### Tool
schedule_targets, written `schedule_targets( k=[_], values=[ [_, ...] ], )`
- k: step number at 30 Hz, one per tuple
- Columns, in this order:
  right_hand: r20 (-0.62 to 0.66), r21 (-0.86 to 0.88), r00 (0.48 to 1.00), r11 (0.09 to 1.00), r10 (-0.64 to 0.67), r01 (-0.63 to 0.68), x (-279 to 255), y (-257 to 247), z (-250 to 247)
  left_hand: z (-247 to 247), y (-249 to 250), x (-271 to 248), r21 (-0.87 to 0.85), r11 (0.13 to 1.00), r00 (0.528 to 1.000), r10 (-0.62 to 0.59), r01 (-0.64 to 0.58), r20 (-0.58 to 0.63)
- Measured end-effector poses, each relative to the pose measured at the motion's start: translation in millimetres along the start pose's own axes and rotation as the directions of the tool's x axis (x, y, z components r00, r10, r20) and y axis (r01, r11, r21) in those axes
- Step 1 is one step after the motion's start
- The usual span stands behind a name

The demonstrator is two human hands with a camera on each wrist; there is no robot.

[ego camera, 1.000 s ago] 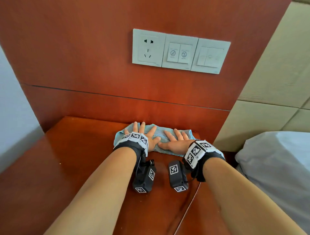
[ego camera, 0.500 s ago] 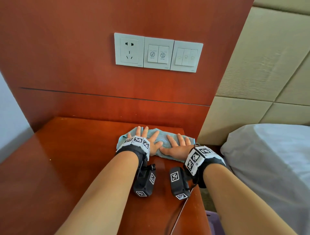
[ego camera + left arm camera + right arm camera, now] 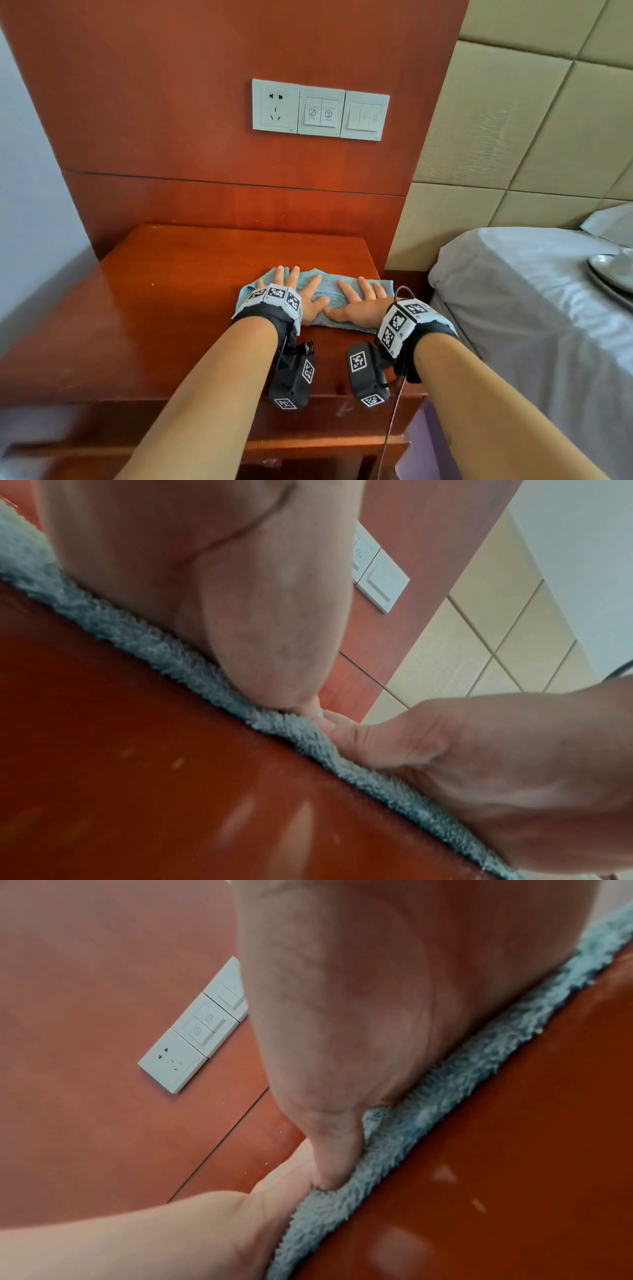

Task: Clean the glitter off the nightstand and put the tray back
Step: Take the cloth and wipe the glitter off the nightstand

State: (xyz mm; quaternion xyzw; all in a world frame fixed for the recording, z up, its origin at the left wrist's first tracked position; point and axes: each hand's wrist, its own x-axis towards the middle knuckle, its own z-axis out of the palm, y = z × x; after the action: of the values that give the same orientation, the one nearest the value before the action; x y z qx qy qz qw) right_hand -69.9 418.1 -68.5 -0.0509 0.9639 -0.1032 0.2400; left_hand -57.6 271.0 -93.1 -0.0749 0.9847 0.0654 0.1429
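Note:
A light blue cloth (image 3: 331,298) lies flat on the right half of the red-brown wooden nightstand (image 3: 154,308). Both of my hands press on it with fingers spread and straight: the left hand (image 3: 301,291) on its left part, the right hand (image 3: 359,301) on its right part, thumbs touching. In the left wrist view the cloth's fluffy edge (image 3: 192,664) runs under my left palm (image 3: 212,588). The right wrist view shows the same edge (image 3: 445,1096) under my right thumb (image 3: 329,1123). A silver tray (image 3: 613,274) sits on the bed at the far right, partly cut off.
A wood wall panel carries a white socket and switch plate (image 3: 320,109) above the nightstand. A bed with a grey sheet (image 3: 531,308) stands right of the nightstand, with a padded beige headboard (image 3: 531,137) behind. A few pale specks (image 3: 152,283) dot the nightstand top at left.
Both hands have drawn the cloth toward me, away from the back wall. The camera view has pulled back, bringing the bed and tray into sight.

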Motion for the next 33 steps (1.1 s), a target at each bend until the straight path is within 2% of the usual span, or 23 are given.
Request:
schedule_targets(
  k=[5,11,18,22,29,33],
  values=[
    [-0.004,-0.031,1.0,0.999,0.023,-0.023,-35,5,24,17,-2,-43,-0.021,1.0,1.0,0.01,-0.01,-0.015],
    [-0.024,-0.033,1.0,0.999,-0.017,0.017,-74,8,48,38,-9,-88,-0.06,0.998,0.999,0.002,-0.005,-0.053],
    [-0.067,-0.024,0.996,0.998,-0.052,0.05,-112,-15,69,39,-29,-130,-0.081,0.997,0.998,-0.016,0.012,-0.055],
    [-0.081,-0.038,0.99,0.993,-0.116,0.113,-110,-51,87,38,-71,-145,-0.094,0.993,0.995,-0.073,0.067,-0.061],
    [-0.055,-0.195,0.957,0.943,-0.286,0.271,-102,-158,128,34,-185,-167,-0.103,0.962,0.963,-0.259,0.252,-0.068],
    [-0.03,-0.207,0.951,0.933,-0.308,0.295,-94,-191,131,30,-213,-166,-0.112,0.95,0.951,-0.3,0.291,-0.077]
  ],
)
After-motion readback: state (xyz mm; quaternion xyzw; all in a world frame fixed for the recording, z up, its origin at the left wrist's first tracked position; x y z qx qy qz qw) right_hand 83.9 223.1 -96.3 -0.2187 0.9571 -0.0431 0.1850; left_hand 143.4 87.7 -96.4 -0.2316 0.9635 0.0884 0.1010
